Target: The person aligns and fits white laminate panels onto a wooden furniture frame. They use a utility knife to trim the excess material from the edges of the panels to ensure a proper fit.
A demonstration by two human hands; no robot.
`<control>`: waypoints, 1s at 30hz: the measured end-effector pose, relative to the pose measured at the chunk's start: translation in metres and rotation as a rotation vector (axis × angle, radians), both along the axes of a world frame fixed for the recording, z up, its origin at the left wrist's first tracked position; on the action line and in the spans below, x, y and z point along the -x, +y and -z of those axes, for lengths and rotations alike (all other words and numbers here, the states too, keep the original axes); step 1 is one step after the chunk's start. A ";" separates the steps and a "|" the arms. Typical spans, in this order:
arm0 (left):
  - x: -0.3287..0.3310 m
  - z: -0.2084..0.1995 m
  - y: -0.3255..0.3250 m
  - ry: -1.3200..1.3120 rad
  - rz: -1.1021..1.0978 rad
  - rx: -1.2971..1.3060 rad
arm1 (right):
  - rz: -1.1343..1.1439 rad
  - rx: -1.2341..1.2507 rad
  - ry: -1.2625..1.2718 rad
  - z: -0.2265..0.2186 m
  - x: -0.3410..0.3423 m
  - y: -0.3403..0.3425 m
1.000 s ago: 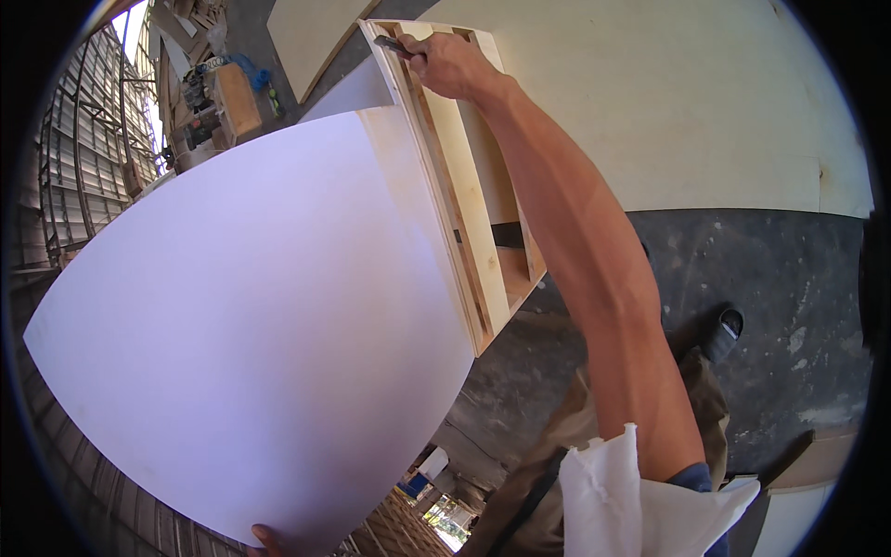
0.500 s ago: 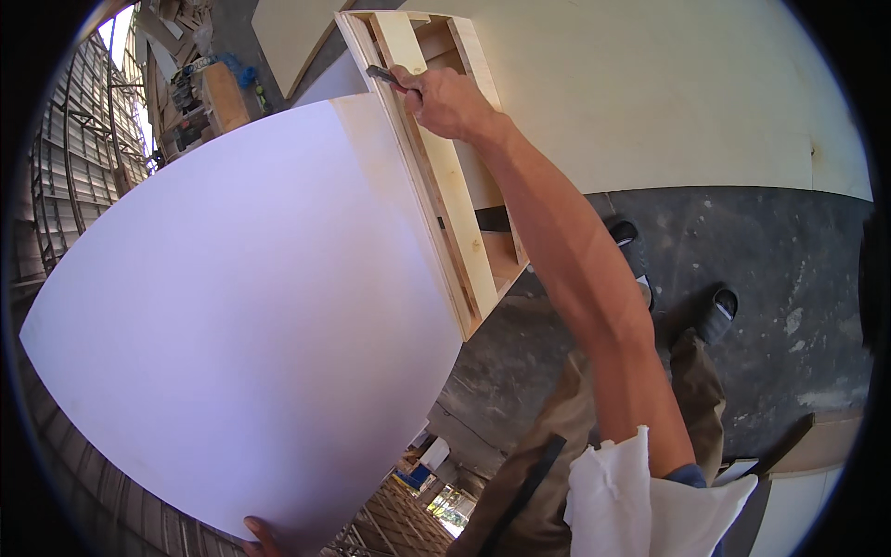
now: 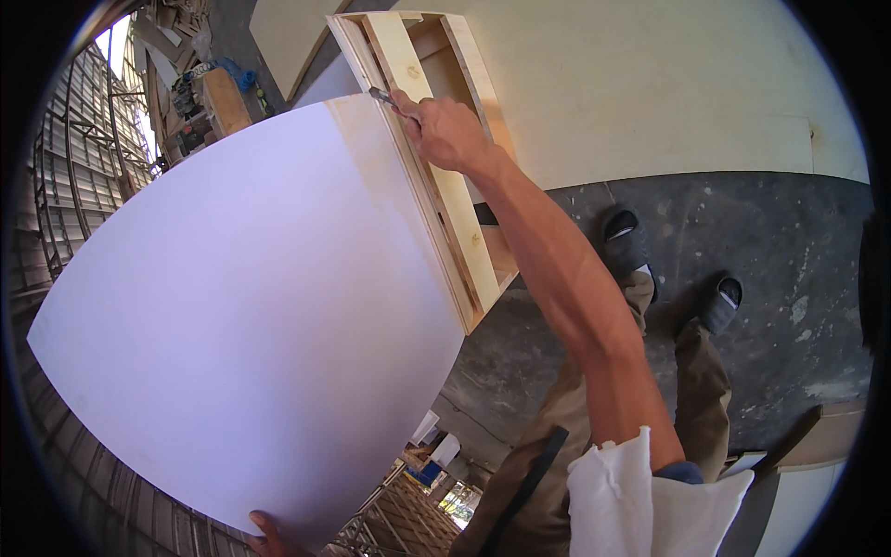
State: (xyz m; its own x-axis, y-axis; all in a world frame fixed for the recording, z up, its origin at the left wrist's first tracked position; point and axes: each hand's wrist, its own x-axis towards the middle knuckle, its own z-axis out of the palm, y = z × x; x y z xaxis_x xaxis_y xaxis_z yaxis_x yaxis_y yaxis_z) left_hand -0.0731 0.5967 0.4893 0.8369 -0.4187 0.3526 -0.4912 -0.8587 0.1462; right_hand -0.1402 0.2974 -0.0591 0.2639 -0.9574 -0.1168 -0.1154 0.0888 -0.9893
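Observation:
A large white panel (image 3: 251, 316) fills the left and middle of the view, with a tan strip (image 3: 357, 139) along its right side. Bordering that side is a pale wooden frame (image 3: 455, 200) with slats and open gaps. My right hand (image 3: 450, 133) is closed around a small flat-bladed hand tool (image 3: 381, 96), whose metal tip meets the seam near the frame's far end. The tool's exact kind is unclear. At the bottom, my left hand (image 3: 266, 537) grips the panel's near edge; only a finger or thumb and part of the hand show.
A broad cream board (image 3: 650, 84) lies at the back right, above the grey floor (image 3: 789, 251). Another board (image 3: 288, 37) and a heap of scraps (image 3: 176, 56) are at the far left. More panels (image 3: 807, 501) lean at the lower right, beyond my feet.
My right hand and the bladed tool have slid a little nearer to me along the seam. The view has shifted slightly. My left hand stays at the panel's edge.

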 end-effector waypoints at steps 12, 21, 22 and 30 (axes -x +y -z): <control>-0.005 0.000 0.013 0.042 0.127 -0.134 | 0.129 -0.035 -0.079 0.003 -0.014 0.031; -0.045 -0.021 0.067 0.034 0.187 -0.090 | 0.194 -0.068 -0.104 0.000 -0.018 0.055; -0.051 -0.030 0.080 -0.009 0.193 -0.121 | 0.182 -0.074 -0.109 -0.002 -0.024 0.057; -0.018 0.002 0.043 0.143 0.194 -0.020 | 0.245 -0.069 -0.086 -0.009 -0.024 0.068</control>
State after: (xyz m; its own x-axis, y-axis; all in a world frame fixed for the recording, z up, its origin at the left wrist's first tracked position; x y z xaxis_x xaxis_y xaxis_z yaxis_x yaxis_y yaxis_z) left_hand -0.0549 0.6393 0.4872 0.7810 -0.5821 0.2263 -0.6227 -0.7537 0.2101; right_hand -0.1162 0.3657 -0.0502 0.0370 -0.9846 -0.1710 0.0023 0.1712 -0.9852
